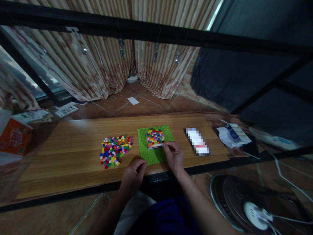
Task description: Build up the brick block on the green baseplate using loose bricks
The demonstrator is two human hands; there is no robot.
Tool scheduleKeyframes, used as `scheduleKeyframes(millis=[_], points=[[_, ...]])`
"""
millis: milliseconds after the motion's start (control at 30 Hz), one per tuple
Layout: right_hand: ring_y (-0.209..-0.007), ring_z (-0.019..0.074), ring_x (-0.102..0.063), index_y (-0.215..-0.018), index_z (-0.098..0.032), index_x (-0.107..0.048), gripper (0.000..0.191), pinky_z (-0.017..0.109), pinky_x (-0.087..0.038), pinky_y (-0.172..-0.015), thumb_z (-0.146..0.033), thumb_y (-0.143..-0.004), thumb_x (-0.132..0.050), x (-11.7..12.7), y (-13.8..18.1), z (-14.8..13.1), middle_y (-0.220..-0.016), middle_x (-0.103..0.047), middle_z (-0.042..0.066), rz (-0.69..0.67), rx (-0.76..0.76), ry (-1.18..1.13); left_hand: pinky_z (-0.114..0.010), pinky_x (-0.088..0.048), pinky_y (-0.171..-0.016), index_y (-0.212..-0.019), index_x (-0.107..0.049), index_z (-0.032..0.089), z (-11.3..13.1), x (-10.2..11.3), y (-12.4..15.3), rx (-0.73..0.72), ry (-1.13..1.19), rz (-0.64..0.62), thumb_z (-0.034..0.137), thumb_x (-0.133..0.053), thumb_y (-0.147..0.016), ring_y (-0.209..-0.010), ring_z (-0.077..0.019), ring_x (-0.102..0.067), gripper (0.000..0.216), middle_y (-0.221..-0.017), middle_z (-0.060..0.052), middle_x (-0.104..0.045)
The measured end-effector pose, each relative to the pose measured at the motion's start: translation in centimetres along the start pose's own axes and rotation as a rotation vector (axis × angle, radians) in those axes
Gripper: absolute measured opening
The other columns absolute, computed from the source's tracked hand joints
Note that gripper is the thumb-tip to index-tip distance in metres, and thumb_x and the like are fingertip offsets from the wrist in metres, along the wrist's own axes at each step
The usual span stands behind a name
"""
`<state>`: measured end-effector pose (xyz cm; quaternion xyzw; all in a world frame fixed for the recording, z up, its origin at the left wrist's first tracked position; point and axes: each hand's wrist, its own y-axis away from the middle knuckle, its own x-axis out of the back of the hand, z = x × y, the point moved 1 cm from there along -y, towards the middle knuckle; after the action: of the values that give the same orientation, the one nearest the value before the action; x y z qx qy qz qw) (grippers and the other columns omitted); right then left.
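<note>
Brick block [155, 139] lies flat, long axis unclear. Right hand [174, 155]: fingers pinched beside it; left hand [134, 172] curled; any grasp indiscernible.

Baseplate [151, 157]: green, stud-patterned. On the baseplate, brick block [155, 138]: patchwork of red, orange, yellow and green. Left of the baseplate, loose bricks [114, 150]: multicoloured. Beneath the baseplate, tabletop [78, 140]: brown wood grain.

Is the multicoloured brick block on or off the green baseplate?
On: the baseplate shows around the block. Whether the block is pressed firmly down, I cannot tell.
</note>
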<state>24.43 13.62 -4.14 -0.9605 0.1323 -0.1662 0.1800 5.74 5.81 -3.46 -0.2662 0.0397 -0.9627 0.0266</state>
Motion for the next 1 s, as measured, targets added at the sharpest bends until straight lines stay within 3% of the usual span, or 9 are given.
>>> scheduleKeyframes(millis=[233, 600, 1000], points=[[-0.078, 0.0186, -0.066, -0.080, -0.019, -0.071, 0.017, 0.034, -0.053, -0.076, -0.035, -0.080, -0.065, -0.6, 0.5, 0.4, -0.082, -0.071, 0.005, 0.065, -0.111, -0.117, -0.031, -0.053, -0.080, -0.089, -0.069, 0.021, -0.1, 0.0, 0.1, -0.018, 0.004, -0.005, 0.029, -0.052, -0.086, -0.085, -0.0192, -0.069, 0.018, -0.089, -0.005, -0.073], [-0.067, 0.0174, -0.065, -0.081, -0.017, -0.070, 0.027, 0.035, -0.056, -0.068, -0.044, -0.074, -0.070, -1.3, 0.6, 0.7, -0.080, -0.071, 0.006, 0.122, -0.261, -0.251, -0.031, -0.053, -0.079, -0.088, -0.068, 0.022, 0.0, 0.0, 0.2, -0.026, -0.008, -0.006, 0.030, -0.052, -0.087, -0.085, -0.0197, -0.068, 0.019, -0.089, -0.005, -0.072], [-0.071, 0.0181, -0.065, -0.077, -0.017, -0.070, 0.024, 0.034, -0.054, -0.069, -0.040, -0.075, -0.068, -1.8, 0.4, 1.3, -0.076, -0.070, 0.006, 0.155, -0.209, -0.167, -0.030, -0.054, -0.079, -0.088, -0.069, 0.021, -0.2, -0.2, 0.2, -0.039, -0.004, 0.008, 0.029, -0.052, -0.086, -0.084, -0.0191, -0.069, 0.018, -0.087, -0.005, -0.073]])
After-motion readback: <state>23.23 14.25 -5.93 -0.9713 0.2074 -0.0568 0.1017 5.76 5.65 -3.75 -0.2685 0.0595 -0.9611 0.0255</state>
